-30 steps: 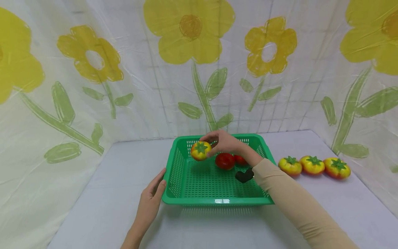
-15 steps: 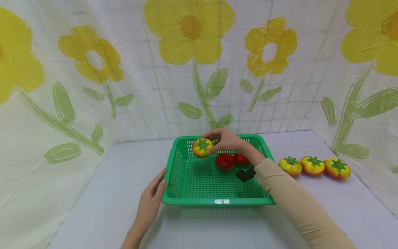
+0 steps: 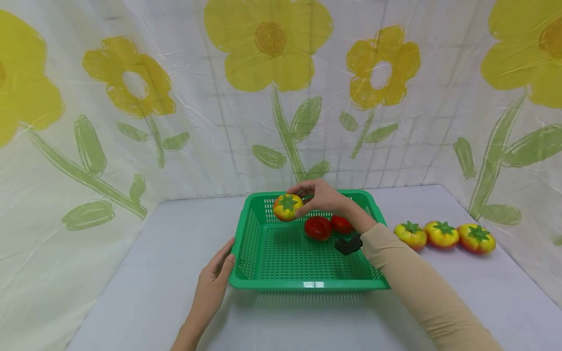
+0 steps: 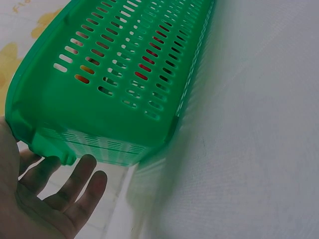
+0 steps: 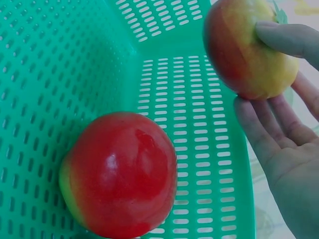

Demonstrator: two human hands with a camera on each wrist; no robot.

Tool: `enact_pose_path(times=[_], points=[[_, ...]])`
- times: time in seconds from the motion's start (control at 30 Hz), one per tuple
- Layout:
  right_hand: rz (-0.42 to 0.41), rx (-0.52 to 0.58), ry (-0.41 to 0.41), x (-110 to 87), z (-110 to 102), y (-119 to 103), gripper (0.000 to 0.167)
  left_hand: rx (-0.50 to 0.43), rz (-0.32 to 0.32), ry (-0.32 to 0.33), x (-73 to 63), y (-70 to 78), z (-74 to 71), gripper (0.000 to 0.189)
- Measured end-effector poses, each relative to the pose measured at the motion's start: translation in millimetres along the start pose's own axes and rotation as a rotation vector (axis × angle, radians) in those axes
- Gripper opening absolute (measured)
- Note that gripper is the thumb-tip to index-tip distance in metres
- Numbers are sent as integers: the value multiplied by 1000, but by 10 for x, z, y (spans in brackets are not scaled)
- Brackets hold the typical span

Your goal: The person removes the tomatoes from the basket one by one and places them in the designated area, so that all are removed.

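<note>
In the head view, my right hand (image 3: 322,199) holds a yellow-red tomato (image 3: 287,207) with a green star-shaped calyx above the back of a green slotted plastic basket (image 3: 303,284). In the right wrist view, the thumb lies on one side of this tomato (image 5: 246,50) and the fingers on the other. Two tomatoes with red undersides up lie in the basket: one red tomato (image 3: 318,228) in the middle, another red tomato (image 3: 341,224) partly behind my right wrist. My left hand (image 3: 212,285) grips the basket's left rim, with some fingertips under the handle lip (image 4: 52,147).
Three more yellow-red tomatoes stand in a row right of the basket: a near tomato (image 3: 410,236), a middle tomato (image 3: 441,234) and a far-right tomato (image 3: 476,239). A black piece (image 3: 348,245) sits at my right wrist. Behind the white table (image 3: 167,253) hangs a flowered curtain (image 3: 197,146).
My right hand has moved slightly up and to the right with the tomato. My left hand stays at the basket rim.
</note>
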State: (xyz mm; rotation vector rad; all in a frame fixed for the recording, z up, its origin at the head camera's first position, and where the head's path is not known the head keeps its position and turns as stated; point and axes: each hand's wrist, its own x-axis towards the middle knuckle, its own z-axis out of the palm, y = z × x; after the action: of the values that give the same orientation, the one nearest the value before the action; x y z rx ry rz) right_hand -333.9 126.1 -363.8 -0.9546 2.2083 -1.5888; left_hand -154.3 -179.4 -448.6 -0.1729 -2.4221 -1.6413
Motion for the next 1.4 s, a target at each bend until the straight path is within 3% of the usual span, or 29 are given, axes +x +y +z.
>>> enact_pose_path(times=[0.5,0.87,1.4], points=[[5,-6,7,-17,23,-23,57,12,12,12,-23,-20,6,51],[-18,36,104,-73,-33,-298,52,5,22,3,-4,-19,-10,50],[-53,-37,107,-293,-160,-463,52,-16,26,1,6,-12,-7,50]])
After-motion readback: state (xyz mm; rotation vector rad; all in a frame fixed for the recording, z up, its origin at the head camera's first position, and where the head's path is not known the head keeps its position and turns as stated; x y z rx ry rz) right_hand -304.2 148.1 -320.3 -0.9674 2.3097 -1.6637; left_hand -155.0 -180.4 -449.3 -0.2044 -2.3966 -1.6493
